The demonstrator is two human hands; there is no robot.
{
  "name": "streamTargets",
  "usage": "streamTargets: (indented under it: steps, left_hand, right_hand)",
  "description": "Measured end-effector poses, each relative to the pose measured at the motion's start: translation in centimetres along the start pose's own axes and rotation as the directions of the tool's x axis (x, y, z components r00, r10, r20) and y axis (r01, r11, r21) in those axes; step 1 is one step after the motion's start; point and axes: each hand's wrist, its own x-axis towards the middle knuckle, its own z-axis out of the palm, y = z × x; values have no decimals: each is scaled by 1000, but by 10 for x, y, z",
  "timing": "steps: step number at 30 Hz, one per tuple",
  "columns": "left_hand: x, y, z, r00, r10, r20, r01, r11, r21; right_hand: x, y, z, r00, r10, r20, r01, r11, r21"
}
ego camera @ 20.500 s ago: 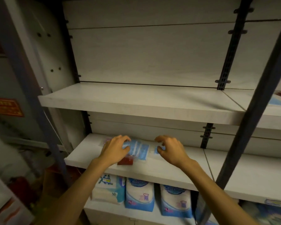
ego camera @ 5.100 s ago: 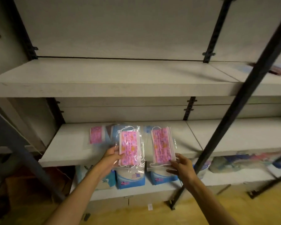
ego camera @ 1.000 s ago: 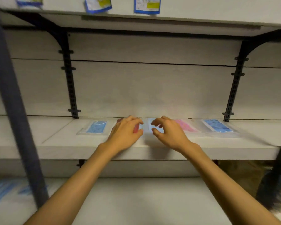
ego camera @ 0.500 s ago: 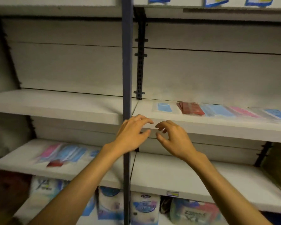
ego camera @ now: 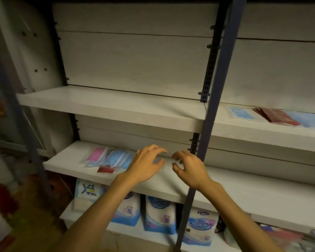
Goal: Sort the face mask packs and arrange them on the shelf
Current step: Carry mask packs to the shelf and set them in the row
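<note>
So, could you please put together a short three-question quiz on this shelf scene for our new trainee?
1. True or false: the left hand is gripping a mask pack.
2. Which pack lies nearest the front edge of the lower shelf? A) the pink pack B) the small red pack C) the blue packs
3. Fill in: the dark red packs on the upper shelf lie to the ____ of the blue upright post.

Key: 1 false, both hands hover with fingers loosely curled, the right hand too; 2 B; 3 right.
</note>
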Motion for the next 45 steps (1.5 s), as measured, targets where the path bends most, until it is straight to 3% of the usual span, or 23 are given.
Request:
streamTargets:
  steps: [12, 21, 26, 35, 41, 45]
  left_hand:
    - [16, -212, -29, 981, -177, 80, 177, 984, 8]
    - [11, -343, -14, 915, -373, 156, 379, 925, -8]
    - [25, -386, 8, 887, -441, 136, 439, 897, 50]
    - [62, -446, 66, 824, -516, 233, 505, 856, 113]
    - [83, -468, 93, 752, -618, 229, 591, 787, 178]
    - [90, -485, 113, 731, -641, 231, 639, 763, 97]
  right_hand:
    - [124, -38, 140, 982, 137, 128, -143, 989, 38]
    - [164, -57, 219, 947, 233, 221, -235, 972, -18]
    - [176, -65, 251, 922, 303, 242, -304, 952, -36]
    - [178, -71, 308, 850, 452, 271, -451, 890, -69]
    - [164, -66, 334, 785, 531, 318, -540, 839, -67]
    - [157, -60, 343, 752, 561, 348, -574, 816, -75]
